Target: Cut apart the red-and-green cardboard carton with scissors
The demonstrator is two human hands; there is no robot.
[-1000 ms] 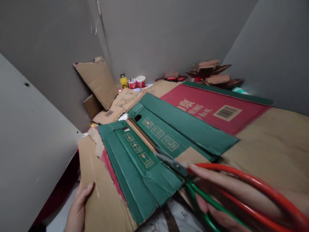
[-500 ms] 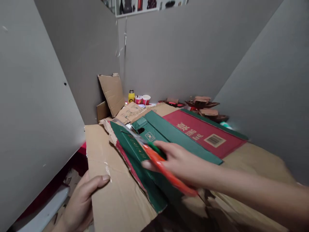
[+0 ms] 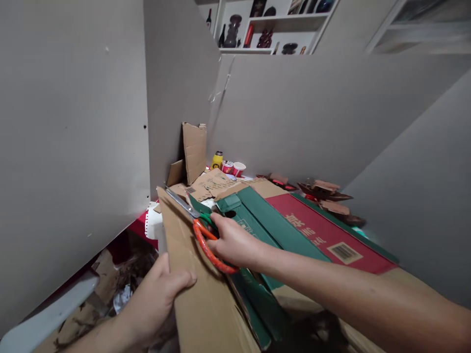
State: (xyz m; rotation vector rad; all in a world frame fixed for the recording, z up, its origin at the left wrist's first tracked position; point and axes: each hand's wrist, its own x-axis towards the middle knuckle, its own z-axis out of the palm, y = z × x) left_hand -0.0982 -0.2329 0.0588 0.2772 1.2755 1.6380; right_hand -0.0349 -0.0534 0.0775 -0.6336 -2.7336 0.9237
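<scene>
My left hand grips the near-left edge of a brown cardboard sheet, its thumb on top and its fingers hidden behind. In my right hand are scissors with orange and green handles. Their metal blades point up and to the left, over the far end of the sheet; whether they touch it I cannot tell. Beneath and right of my right hand lies a green and red printed carton with flattened panels. A green flap runs along the right side of the brown sheet.
Behind the cardboard stand a yellow bottle and two red-and-white cups. Several brown model boats sit at the back right. A cardboard piece leans on the grey wall. A white stool and scraps are at lower left.
The view has swung, showing more of the shelves. The brown sheet now stands more steeply, and the scissors have moved from the green flap to over the brown sheet.
</scene>
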